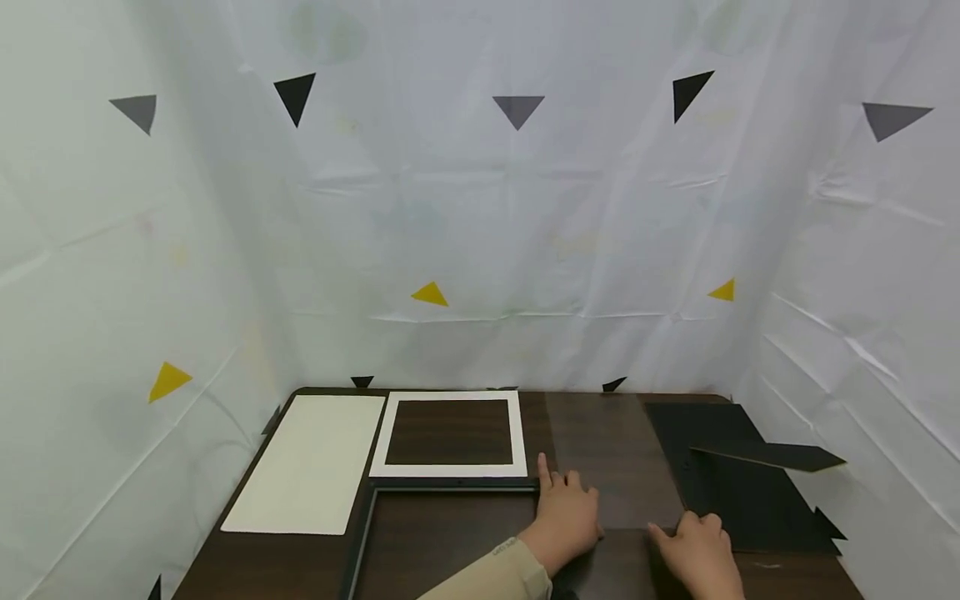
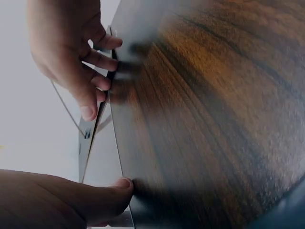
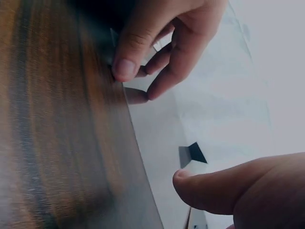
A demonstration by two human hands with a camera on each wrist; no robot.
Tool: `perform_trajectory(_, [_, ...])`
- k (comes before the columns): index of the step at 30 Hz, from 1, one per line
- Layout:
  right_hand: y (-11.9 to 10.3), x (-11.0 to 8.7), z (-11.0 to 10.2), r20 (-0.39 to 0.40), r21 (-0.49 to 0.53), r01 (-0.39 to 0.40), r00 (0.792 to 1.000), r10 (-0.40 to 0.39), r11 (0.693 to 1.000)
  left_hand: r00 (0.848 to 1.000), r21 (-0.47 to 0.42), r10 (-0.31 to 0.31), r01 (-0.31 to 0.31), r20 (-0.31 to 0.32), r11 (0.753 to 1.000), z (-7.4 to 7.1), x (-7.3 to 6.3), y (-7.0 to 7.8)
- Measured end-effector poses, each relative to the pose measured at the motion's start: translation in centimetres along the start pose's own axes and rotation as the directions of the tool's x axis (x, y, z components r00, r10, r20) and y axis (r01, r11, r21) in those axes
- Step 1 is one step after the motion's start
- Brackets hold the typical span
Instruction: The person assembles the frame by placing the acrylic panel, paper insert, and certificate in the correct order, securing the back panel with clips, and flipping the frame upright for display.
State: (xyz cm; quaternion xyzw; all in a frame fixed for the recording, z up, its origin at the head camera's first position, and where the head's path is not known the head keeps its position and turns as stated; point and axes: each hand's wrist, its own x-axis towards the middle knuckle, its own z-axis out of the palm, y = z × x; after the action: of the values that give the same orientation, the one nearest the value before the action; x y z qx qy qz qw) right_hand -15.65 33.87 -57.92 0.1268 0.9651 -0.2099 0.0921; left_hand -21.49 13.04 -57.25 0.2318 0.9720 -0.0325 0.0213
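My left hand (image 1: 564,510) reaches low over the right side of a black picture frame (image 1: 450,483), its index finger straight beside the frame's corner. Its thumb (image 2: 121,186) touches a thin edge over wood grain in the left wrist view. What looks like a clear, glossy sheet (image 1: 600,450) lies right of the hand. My right hand (image 1: 699,554) is near this sheet's near right corner. Its fingertips (image 2: 110,55) meet the same edge in the left wrist view, and its thumb (image 3: 186,179) stands apart from it in the right wrist view.
A white mat border (image 1: 450,469) lies behind the frame, with a cream panel (image 1: 307,462) to its left. At right rests a black backing board (image 1: 738,512), its stand flap (image 1: 780,455) raised. White curtains (image 1: 480,208) with triangles enclose the dark wooden table (image 1: 255,562).
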Motion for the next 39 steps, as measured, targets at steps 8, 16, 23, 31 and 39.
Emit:
perform_trajectory(8, [-0.2, 1.3, 0.2, -0.012, 0.03, -0.072, 0.997, 0.073, 0.997, 1.0, 0.035, -0.007, 0.008, -0.017, 0.999, -0.7, -0.4, 0.4])
perform_trajectory(16, [-1.4, 1.3, 0.3, -0.024, 0.059, -0.104, 0.994, 0.106, 0.993, 1.0, 0.032, 0.011, -0.01, -0.023, 0.999, -0.7, -0.4, 0.2])
perform_trajectory(23, [-1.8, 1.5, 0.1, -0.047, 0.021, -0.129, 0.99, 0.13, 0.991, 0.999, 0.045, 0.002, -0.001, -0.033, 0.999, -1.2, -0.6, 0.4])
perform_trajectory(31, [-1.8, 1.6, -0.3, -0.035, 0.014, -0.123, 0.992, 0.124, 0.992, 0.999, 0.048, -0.005, 0.006, -0.033, 0.999, -1.0, -0.9, 0.5])
perform_trajectory(39, [-2.0, 2.3, -1.5, -0.04, -0.034, -0.069, 0.997, 0.067, 0.997, 0.999, 0.038, 0.023, -0.021, -0.049, 0.999, -0.6, -0.9, 0.1])
